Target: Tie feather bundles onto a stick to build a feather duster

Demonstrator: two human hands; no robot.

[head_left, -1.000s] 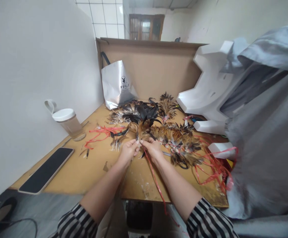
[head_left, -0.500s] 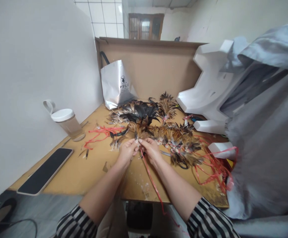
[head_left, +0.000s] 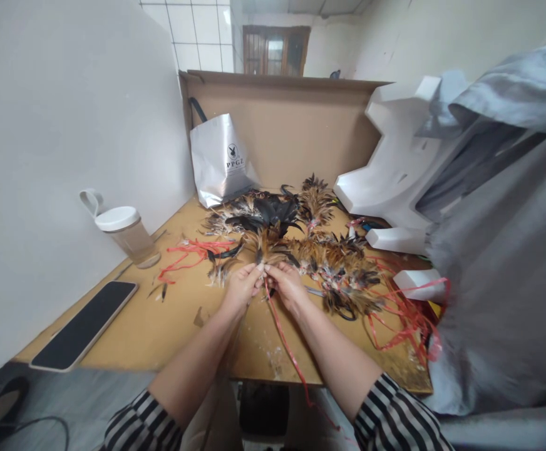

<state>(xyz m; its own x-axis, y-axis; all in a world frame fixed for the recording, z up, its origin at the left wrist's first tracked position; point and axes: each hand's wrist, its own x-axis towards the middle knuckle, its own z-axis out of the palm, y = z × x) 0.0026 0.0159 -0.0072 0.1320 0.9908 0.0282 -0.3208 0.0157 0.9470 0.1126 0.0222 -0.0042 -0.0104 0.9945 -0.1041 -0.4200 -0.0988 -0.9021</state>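
My left hand (head_left: 243,287) and my right hand (head_left: 286,283) meet over the middle of the table, thumbs and fingertips pinched together. Between them they grip the base of a small bunch of brown feathers (head_left: 264,247), whose tips fan out away from me. From under my fingers a red plastic strip (head_left: 282,338) trails down over the table's front edge. Dark feathers (head_left: 268,213) lie just beyond the bunch. Beside my right hand is a row of brown feather bundles (head_left: 334,257), some bound with red. My fingers hide the quill ends.
On the left stand a lidded cup (head_left: 127,233) and a phone (head_left: 85,324) lying flat. Red strips lie at left (head_left: 193,252) and in a tangle (head_left: 409,319) at right. A silver bag (head_left: 219,163), white foam pieces (head_left: 395,150) and grey cloth (head_left: 503,269) border the table (head_left: 160,332).
Both hands keep their pinch on the feather bunch with only slight finger movement. The bunch's feathers look a little more spread. The view has shifted slightly.
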